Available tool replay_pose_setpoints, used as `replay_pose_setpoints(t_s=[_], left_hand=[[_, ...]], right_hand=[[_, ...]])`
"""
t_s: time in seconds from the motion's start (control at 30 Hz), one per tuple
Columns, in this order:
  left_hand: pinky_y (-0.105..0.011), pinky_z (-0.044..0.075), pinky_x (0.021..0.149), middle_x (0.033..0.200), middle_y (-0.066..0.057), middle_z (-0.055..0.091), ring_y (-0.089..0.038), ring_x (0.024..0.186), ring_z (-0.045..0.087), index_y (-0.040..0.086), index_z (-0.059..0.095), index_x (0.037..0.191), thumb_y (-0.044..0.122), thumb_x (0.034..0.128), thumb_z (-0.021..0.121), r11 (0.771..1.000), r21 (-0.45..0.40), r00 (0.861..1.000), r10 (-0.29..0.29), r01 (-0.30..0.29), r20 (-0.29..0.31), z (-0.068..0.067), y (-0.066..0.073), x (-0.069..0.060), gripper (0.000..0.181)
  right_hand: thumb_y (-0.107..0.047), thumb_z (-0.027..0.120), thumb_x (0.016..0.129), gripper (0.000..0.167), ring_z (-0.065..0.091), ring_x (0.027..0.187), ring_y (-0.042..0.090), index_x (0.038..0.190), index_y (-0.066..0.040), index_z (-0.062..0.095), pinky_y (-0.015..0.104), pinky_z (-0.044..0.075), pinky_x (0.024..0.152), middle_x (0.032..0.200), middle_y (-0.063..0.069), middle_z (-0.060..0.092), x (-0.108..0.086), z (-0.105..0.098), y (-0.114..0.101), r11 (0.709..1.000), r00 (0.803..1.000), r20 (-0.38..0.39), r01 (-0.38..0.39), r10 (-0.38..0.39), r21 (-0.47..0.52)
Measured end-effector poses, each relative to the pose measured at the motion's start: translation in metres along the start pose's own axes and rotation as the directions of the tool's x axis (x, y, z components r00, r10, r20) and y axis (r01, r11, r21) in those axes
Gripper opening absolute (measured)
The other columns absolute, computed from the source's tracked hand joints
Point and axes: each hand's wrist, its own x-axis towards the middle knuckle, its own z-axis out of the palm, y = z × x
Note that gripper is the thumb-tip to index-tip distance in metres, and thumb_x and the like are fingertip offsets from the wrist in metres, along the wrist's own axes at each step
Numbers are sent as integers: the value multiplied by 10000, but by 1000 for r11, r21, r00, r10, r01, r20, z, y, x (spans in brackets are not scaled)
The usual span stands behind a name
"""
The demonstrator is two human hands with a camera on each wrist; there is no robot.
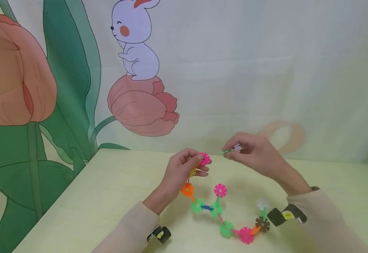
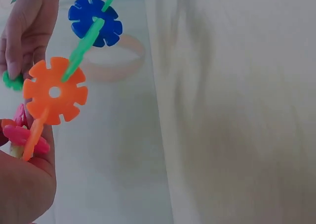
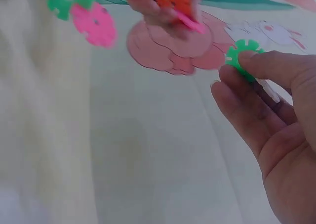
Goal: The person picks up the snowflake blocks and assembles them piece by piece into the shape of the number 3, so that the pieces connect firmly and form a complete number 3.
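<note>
My left hand [image 1: 182, 168] pinches a pink notched disc [image 1: 205, 159] between thumb and forefinger. From it a chain of linked plastic discs hangs down and curves right, with an orange disc [image 1: 187, 189], a blue disc [image 1: 207, 207], a pink disc [image 1: 246, 235] and a brown disc [image 1: 262, 224] among several green ones. Off to the right and apart from the chain, my right hand [image 1: 255, 153] pinches a green disc [image 3: 242, 56] by its fingertips. A white disc [image 1: 236, 148] sits behind it within the same hand, partly hidden by the fingers.
Beneath both hands lies a pale yellow tabletop [image 1: 108, 196]. Behind it hangs a curtain [image 1: 234, 88] printed with tulips and a white rabbit. A whitish disc [image 1: 262, 203] at the chain's right end is close to the right wrist's camera [image 1: 278, 216].
</note>
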Motion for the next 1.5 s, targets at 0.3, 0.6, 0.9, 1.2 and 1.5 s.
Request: replay_pose_setpoints(t_s=[0.3, 0.6, 0.9, 1.2, 1.5], left_hand=[[-434, 603, 947, 1151, -220, 759, -345, 1067, 762, -20, 545, 1188, 92, 1107, 560, 999, -27, 1000, 21, -21, -10, 1, 0, -2, 140], [-430, 600, 950, 1201, -259, 737, -372, 1101, 747, -41, 534, 1218, 127, 1121, 548, 1000, -6, 1000, -5, 5, -8, 1, 1, -1, 195], [-436, 611, 934, 1156, -246, 755, -351, 1059, 764, -44, 548, 1190, 112, 1095, 605, 1000, -24, 1000, -7, 7, -12, 1, 2, -1, 192], [-431, 619, 917, 1197, -239, 746, -357, 1079, 755, -59, 561, 1203, 120, 1096, 608, 1000, 7, 1000, -13, 12, 10, 1, 2, -1, 214], [-424, 646, 836, 1125, -199, 770, -303, 977, 787, -4, 579, 1173, 135, 1091, 609, 1000, 16, 1000, -11, 11, 7, -6, 2, 1, 164]], right_hand=[[-99, 813, 956, 114, 710, 759, 212, 1042, -155, 766, 298, 545, 684, 977, -17, 759, 1, 29, 0, 987, 987, -17, -160, 160, 21], [-47, 812, 940, 89, 779, 939, 213, 962, -92, 739, 337, 627, 856, 1045, 15, 784, 1, 33, 3, 972, 974, -61, -214, 220, 93], [-92, 838, 927, 75, 772, 968, 219, 933, -111, 766, 361, 623, 878, 1044, 11, 795, 1, 37, -1, 960, 964, -70, -246, 257, 134], [-103, 841, 925, 68, 768, 1001, 216, 942, -101, 776, 358, 618, 898, 1066, 20, 794, -2, 37, 0, 948, 954, -76, -277, 291, 154], [-112, 830, 941, 187, 736, 1020, 181, 1119, -144, 785, 343, 617, 894, 1212, -21, 760, 1, 38, -1, 981, 982, -57, -177, 182, 85]])
